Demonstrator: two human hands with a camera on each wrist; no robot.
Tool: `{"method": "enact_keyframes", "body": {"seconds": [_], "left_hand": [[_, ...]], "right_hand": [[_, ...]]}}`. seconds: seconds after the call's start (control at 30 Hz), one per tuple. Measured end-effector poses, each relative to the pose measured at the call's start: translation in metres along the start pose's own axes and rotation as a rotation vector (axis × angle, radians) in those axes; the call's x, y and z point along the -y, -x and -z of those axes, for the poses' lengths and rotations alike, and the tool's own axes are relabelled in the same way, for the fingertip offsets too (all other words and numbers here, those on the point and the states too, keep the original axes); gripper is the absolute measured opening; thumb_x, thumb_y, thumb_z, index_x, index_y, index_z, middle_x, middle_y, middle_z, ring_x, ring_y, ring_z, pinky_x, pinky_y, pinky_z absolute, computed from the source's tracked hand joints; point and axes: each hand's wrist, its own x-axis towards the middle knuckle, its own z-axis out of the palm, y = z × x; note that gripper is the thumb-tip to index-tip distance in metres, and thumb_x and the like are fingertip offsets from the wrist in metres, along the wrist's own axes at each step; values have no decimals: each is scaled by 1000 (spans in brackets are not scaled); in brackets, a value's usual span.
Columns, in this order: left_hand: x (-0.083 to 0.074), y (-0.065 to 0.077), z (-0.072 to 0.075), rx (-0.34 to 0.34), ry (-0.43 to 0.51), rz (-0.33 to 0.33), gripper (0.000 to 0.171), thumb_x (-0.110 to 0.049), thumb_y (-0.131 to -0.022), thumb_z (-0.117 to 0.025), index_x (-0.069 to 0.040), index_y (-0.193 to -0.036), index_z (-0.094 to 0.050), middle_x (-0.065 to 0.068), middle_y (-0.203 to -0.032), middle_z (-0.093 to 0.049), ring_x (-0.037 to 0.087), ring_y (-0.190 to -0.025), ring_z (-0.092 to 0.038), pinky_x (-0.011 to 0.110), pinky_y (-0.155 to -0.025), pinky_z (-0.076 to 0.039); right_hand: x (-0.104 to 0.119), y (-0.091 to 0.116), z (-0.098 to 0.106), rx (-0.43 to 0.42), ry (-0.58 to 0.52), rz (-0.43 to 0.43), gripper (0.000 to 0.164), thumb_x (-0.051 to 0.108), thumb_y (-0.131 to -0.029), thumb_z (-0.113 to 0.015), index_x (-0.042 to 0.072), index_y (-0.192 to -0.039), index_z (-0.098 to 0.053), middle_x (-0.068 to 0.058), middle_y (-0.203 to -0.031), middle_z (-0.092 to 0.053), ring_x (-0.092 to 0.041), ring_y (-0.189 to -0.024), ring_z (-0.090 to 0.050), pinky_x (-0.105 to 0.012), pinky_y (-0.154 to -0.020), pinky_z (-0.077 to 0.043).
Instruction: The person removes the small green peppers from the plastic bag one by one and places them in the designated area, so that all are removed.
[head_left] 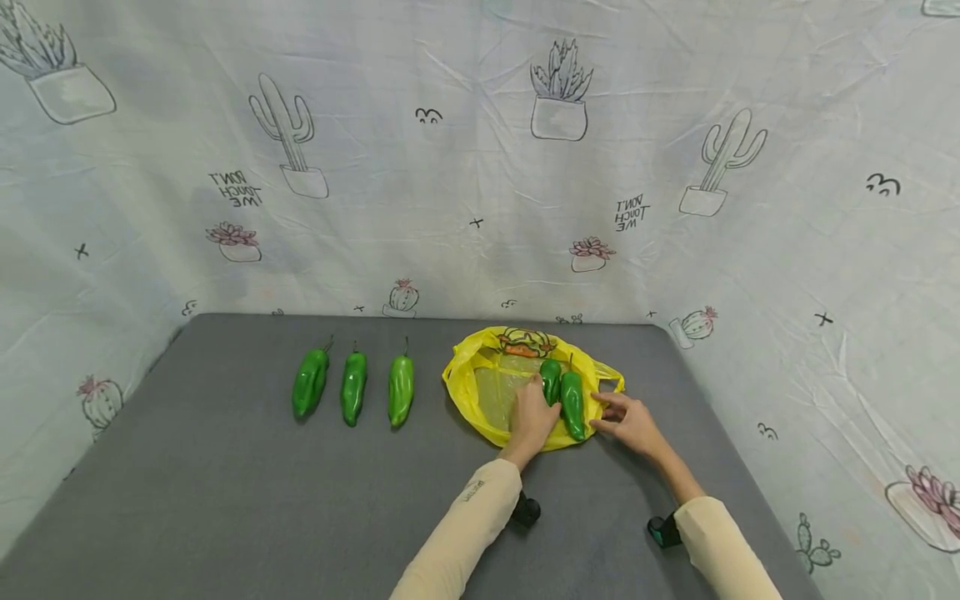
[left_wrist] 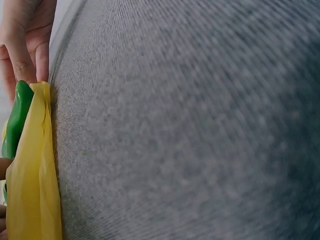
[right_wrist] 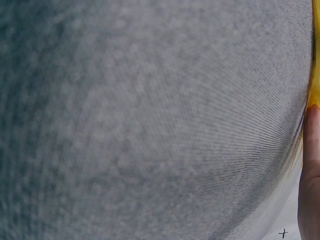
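Pepper, glossy green, lies in the right part of the yellow bag, just beside the second pepper. Left hand holds it, thumb and fingers about its body; they cover much of it, so firmness of grip cannot be told. Right hand touches the bag's right rim, thumb and finger set apart; cannot tell whether film is pinched. Handling, judged by eye: light, firm-walled, probably hollow, so liable to crack if squeezed hard; waxy skin likely slippery. Best hold: across the broad shoulder, sparing the thin stem, which may snap. Bag looks limp and nearly weightless, apt to follow any drag; take it by the rim. Skin: smooth, bright highlights. Shape: long, tapering to a blunt tip. Bag: thin creased film, mouth spread roughly round, print at the far side, handle loop at right. Three loose peppers lie in a row left of the bag, apart from one another, stems away from the person; the one nearest the bag is paler. Table: grey, finely ribbed in the wrist views. Wrinkled pale sheet behind, printed with cacti.
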Motion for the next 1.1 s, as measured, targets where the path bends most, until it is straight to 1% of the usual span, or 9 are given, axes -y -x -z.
{"method": "enact_keyframes", "body": {"seconds": [0.17, 0.37, 0.43, 0.53, 0.67, 0.8, 0.87, 1.03, 1.1], "left_hand": [[2, -3, 5, 31, -52, -8, 48, -10, -81, -75, 10, -121, -59, 18, -93, -67, 28, -76, -68, 32, -57, -55], [4, -7, 11, 89, -110, -8, 57, -12, -84, -74, 11, -131, -52, 21, -98, -67, 28, -76, -68, 30, -55, -54], [6, -9, 13, 84, -88, -31, 52, -11, -82, -75, 11, -126, -56, 18, -92, -68, 24, -70, -66, 27, -52, -52], [10, -11, 18, 69, -31, -52, 31, -6, -79, -75, 8, -104, -65, 11, -74, -63, 16, -58, -57, 22, -47, -44], [16, -14, 33, 45, 47, -52, 14, -2, -75, -74, 0, -85, -64, 3, -62, -54, 9, -50, -45, 18, -43, -37], [19, -16, 52, 11, 109, -63, 15, -5, -75, -76, 0, -86, -68, 5, -63, -59, 9, -49, -49, 17, -43, -40], [19, -16, 61, -3, 139, -65, 23, -9, -75, -78, 2, -94, -71, 7, -68, -65, 10, -51, -54, 18, -45, -44], [18, -15, 84, -37, 209, -67, 47, -15, -75, -80, 4, -116, -67, 15, -91, -72, 16, -64, -67, 20, -53, -54], [18, -15, 94, -52, 231, -83, 50, -16, -75, -79, 4, -118, -66, 16, -97, -72, 18, -70, -69, 22, -56, -56]], "right_hand": [[0, -1, 0, 5, -1, -20, 49, 3, -80, -76, -12, -124, -58, -28, -123, -58, -32, -92, -66, -28, -76, -56], [-1, -1, -1, 1, 20, -13, 48, 3, -80, -76, -10, -123, -60, -27, -121, -60, -29, -90, -67, -24, -73, -55], [-2, -1, 0, 4, 20, -6, 48, 4, -80, -76, -10, -124, -59, -27, -121, -60, -29, -89, -67, -24, -72, -55], [-2, 0, 0, 14, 12, -18, 50, 5, -81, -76, -8, -126, -59, -26, -122, -60, -30, -91, -67, -24, -71, -55], [-1, 0, 0, 24, 24, -22, 49, 6, -82, -75, -8, -126, -58, -27, -123, -59, -32, -92, -67, -24, -72, -55], [2, 1, -1, 8, 26, -8, 48, 4, -81, -75, -10, -124, -59, -28, -122, -59, -32, -90, -67, -25, -71, -55], [2, 2, -2, 2, 22, -2, 48, 3, -81, -75, -11, -124, -59, -29, -121, -59, -33, -90, -67, -25, -71, -55], [1, 2, -2, 4, 27, -8, 48, 5, -82, -76, -10, -124, -59, -28, -122, -59, -32, -91, -67, -23, -71, -55], [0, 2, -3, 0, 25, -16, 48, 5, -82, -75, -9, -124, -59, -28, -122, -59, -32, -91, -67, -23, -72, -55]]}}
